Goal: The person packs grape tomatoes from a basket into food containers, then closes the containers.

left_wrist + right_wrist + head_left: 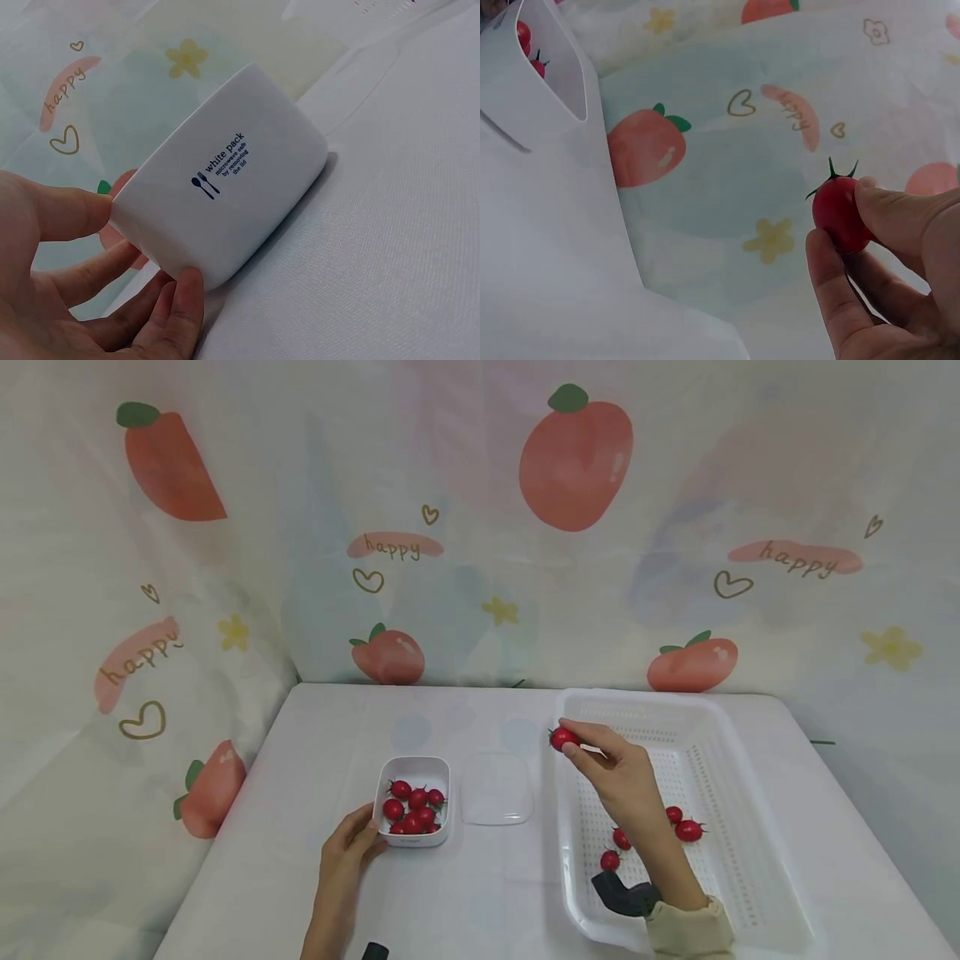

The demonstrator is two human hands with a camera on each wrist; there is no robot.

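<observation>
Red cherry tomato pinched by right hand above white basket.

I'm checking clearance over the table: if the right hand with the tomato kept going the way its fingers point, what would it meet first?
The right hand points up-left, past the basket rim. Beyond the tomato lies bare table, then probably the backdrop; depth is unclear.

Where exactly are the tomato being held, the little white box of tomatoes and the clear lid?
held tomato (563, 738), head view, on its red skin.
little white box (225, 180), left wrist view, on its printed side wall.
clear lid (497, 789), head view, on its flat middle.
</observation>
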